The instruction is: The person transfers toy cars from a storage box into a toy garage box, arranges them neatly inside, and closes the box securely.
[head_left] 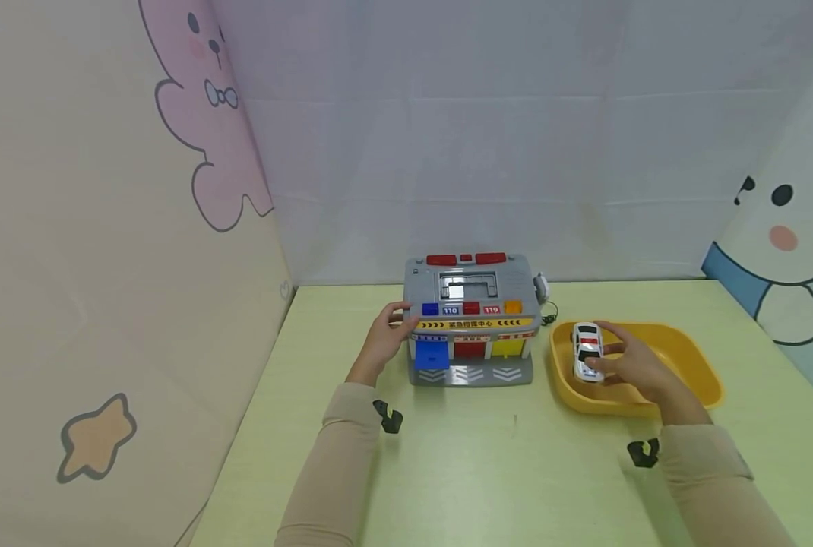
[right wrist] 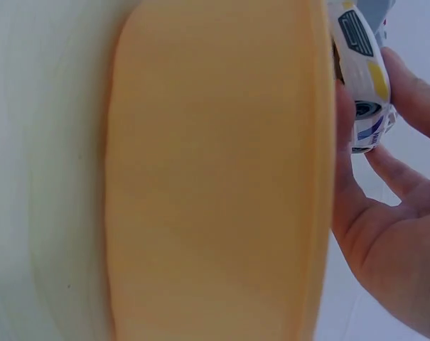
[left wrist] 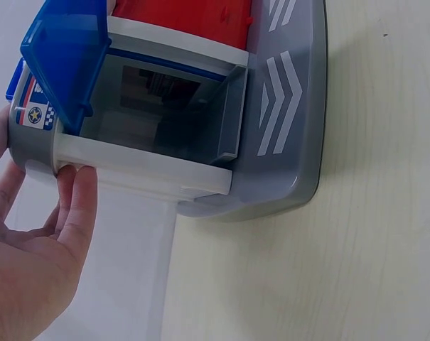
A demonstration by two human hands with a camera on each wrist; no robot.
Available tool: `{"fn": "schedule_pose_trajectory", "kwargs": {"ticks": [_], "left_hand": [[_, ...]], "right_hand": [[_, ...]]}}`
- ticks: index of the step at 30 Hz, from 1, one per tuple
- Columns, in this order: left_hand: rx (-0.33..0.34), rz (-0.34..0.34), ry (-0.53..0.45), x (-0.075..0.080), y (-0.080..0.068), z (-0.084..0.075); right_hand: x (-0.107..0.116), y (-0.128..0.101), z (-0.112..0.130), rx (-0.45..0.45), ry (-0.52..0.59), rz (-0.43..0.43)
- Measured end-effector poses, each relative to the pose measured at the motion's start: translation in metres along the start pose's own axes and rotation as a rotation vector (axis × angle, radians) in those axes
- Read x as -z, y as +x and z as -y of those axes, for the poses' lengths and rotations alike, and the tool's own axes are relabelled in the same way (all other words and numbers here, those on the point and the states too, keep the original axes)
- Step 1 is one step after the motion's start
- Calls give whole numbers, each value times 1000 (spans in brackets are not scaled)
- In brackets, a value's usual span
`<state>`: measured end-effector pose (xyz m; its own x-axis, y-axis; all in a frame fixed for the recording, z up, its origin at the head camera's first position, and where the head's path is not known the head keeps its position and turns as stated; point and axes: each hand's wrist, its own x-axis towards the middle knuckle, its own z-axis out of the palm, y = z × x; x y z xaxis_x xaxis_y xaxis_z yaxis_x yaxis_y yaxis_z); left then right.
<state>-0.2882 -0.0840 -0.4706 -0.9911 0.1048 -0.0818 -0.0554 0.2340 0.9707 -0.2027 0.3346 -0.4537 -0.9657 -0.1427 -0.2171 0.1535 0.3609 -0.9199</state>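
Note:
A grey toy garage (head_left: 472,319) with blue, red and yellow doors stands mid-table. Its blue door (left wrist: 65,53) is swung up, and the bay (left wrist: 161,114) behind it is empty. My left hand (head_left: 382,338) rests against the garage's left side, fingers (left wrist: 76,206) straight along the wall. My right hand (head_left: 628,365) pinches a white toy police car (head_left: 586,351) above the left part of a yellow tray (head_left: 694,357). In the right wrist view the car (right wrist: 362,78) sits between thumb and fingers over the tray's rim (right wrist: 318,177).
The pale green table (head_left: 502,471) is walled in by cartoon-printed panels on the left, back and right. A white handset on a coiled black cord (head_left: 543,292) hangs at the garage's right side. Black wrist camera mounts (head_left: 387,416) show near both sleeves.

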Motion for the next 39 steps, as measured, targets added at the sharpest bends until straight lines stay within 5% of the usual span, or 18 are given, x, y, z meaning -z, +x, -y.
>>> {"fn": "schedule_pose_trajectory", "kwargs": {"ticks": [39], "left_hand": [[-10,4,-4,-1,-1,-1]], "right_hand": [[-45,-17,21,40,73,46]]}}
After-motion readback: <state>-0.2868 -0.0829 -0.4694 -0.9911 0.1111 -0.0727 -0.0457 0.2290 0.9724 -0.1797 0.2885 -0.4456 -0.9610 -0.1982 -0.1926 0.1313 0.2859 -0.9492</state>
